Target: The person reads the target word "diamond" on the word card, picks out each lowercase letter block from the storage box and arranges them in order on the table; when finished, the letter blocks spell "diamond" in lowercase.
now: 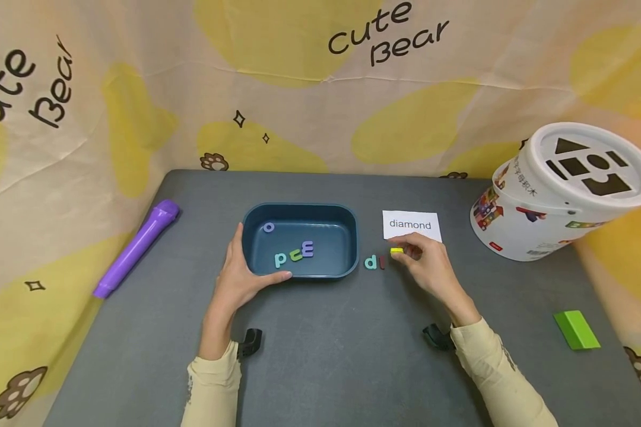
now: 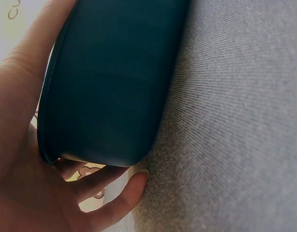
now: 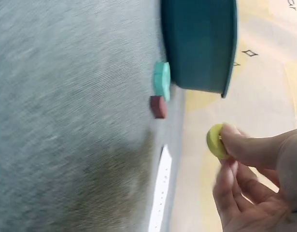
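My left hand [image 1: 237,270] grips the left end of a dark blue plastic tray [image 1: 320,276], thumb along its front rim and fingers around the side wall. Inside it lie a purple ring-shaped letter [image 1: 269,227], a teal letter [image 1: 280,260], a green letter [image 1: 296,255] and a purple letter [image 1: 307,249]. Between thumb and fingertips, my right hand [image 1: 430,264] pinches a small rounded yellow letter piece [image 3: 217,141], held above the table. Left of that hand, a teal letter d [image 1: 371,262] and a narrow dark red letter [image 1: 382,262] lie on the table.
A white card reading "diamond" [image 1: 410,224] lies just behind my right hand. At the back right stands a white bucket [image 1: 539,225] with shaped holes in its lid. A purple toy microphone [image 1: 137,249] lies far left, a green block [image 1: 577,330] at the right.
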The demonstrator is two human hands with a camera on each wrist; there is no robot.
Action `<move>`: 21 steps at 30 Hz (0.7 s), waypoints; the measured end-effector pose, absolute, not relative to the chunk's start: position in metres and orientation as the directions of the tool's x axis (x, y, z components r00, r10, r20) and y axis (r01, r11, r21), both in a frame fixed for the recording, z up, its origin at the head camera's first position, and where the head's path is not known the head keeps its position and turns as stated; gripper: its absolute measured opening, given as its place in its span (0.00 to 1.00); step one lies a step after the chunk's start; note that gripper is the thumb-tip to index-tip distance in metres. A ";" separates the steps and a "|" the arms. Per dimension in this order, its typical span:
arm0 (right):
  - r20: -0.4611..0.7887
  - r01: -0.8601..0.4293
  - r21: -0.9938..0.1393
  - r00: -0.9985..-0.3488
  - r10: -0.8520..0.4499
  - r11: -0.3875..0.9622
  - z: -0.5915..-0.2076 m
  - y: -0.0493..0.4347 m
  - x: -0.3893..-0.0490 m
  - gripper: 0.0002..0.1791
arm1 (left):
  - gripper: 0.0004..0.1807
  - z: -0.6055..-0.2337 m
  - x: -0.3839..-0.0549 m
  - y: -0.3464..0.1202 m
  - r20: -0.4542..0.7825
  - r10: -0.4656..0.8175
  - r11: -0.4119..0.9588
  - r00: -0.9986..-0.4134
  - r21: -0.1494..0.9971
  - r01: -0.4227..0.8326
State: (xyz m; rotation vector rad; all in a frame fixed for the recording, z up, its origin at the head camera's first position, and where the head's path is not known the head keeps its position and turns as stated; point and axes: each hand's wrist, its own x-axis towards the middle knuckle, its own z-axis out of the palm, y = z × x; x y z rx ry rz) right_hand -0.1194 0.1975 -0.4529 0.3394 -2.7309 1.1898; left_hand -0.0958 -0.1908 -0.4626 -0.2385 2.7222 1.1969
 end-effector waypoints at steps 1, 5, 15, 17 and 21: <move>0.208 -0.255 -0.711 -0.966 -0.150 0.655 -0.455 0.198 -0.120 0.08 | 0.83 -0.463 -0.096 -0.191 -0.209 -0.082 0.667 -0.975 0.715 -0.209; 0.132 -0.188 -0.754 -0.982 -0.135 0.630 -0.463 0.200 -0.122 0.04 | 0.83 -0.464 -0.096 -0.192 -0.211 -0.082 0.668 -0.974 0.714 -0.211; 0.009 -0.058 -0.692 -0.997 -0.071 0.719 -0.478 0.198 -0.126 0.02 | 0.83 -0.465 -0.095 -0.193 -0.210 -0.080 0.673 -0.974 0.710 -0.209; -0.005 -0.037 -0.683 -0.998 -0.056 0.729 -0.478 0.197 -0.125 0.03 | 0.83 -0.465 -0.096 -0.193 -0.212 -0.080 0.673 -0.974 0.709 -0.210; -0.004 -0.030 -0.662 -0.999 -0.043 0.749 -0.479 0.196 -0.126 0.03 | 0.83 -0.465 -0.097 -0.192 -0.211 -0.083 0.674 -0.974 0.708 -0.211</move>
